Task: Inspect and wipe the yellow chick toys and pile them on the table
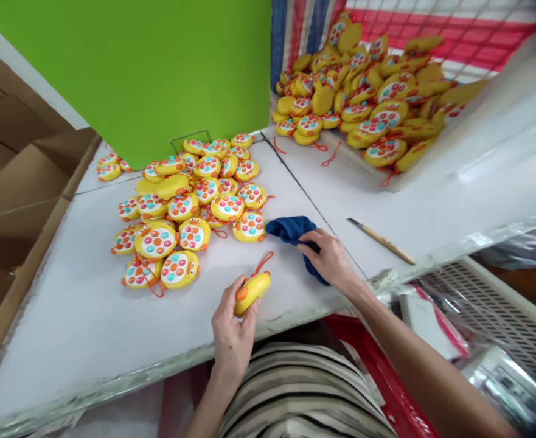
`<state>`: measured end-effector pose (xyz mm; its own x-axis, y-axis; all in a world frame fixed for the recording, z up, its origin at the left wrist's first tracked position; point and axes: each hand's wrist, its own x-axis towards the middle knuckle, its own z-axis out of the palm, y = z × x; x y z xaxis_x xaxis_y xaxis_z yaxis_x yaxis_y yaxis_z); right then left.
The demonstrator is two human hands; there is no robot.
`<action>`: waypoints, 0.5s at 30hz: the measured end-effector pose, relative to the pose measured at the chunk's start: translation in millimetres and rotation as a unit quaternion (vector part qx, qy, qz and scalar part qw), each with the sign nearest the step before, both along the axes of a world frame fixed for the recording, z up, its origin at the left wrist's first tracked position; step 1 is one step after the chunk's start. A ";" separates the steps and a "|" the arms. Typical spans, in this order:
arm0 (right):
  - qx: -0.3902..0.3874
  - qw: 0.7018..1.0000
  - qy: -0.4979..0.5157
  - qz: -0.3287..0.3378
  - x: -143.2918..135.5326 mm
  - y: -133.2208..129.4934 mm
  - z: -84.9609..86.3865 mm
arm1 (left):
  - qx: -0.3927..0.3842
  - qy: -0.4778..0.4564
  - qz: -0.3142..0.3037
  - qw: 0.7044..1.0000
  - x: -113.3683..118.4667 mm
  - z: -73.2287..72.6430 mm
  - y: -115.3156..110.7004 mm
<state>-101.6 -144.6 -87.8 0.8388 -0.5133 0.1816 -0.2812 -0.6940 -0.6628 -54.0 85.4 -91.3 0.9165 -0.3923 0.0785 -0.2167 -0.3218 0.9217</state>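
Observation:
My left hand point(233, 325) grips a yellow duck-shaped toy point(255, 292) between thumb and fingers above the table's front edge. A red cord loop sticks up from the toy, and its dotted face is turned away. To the right, my right hand point(328, 258) is closed on a dark blue cloth point(292, 229) that lies crumpled on the table. Left of the cloth spreads a cluster of similar duck toys point(194, 234), yellow with white panels of coloured dots. Some are stacked on each other.
A knife with a wooden handle point(384, 242) lies right of my right hand. Behind it, a large heap of duck toys point(363, 103) fills an open-fronted bin. A green panel point(171, 73) stands at the back. Cardboard boxes point(25, 164) line the left side of the white table point(80, 322).

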 end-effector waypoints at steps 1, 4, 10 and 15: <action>0.062 0.998 -0.024 0.010 -0.3 4.8 10.8 | 0.000 0.004 0.002 1.000 0.4 -0.1 -1.5; 0.166 0.975 -0.110 0.100 -4.7 38.1 41.0 | -0.009 0.014 -0.010 1.000 0.3 -0.1 -9.0; 0.136 0.964 -0.144 0.174 10.1 106.8 33.8 | -0.052 -0.053 -0.039 0.996 -1.7 -0.1 -17.2; 0.210 0.959 -0.102 0.159 36.0 95.0 32.5 | -0.044 -0.062 -0.046 0.996 -3.5 -4.9 -15.3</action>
<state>-65.6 -49.6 -55.3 0.9339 -0.3019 0.1914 0.0649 -0.3833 -0.9214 -57.5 70.1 -96.2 0.8584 -0.4602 0.2266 -0.3552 -0.2144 0.9099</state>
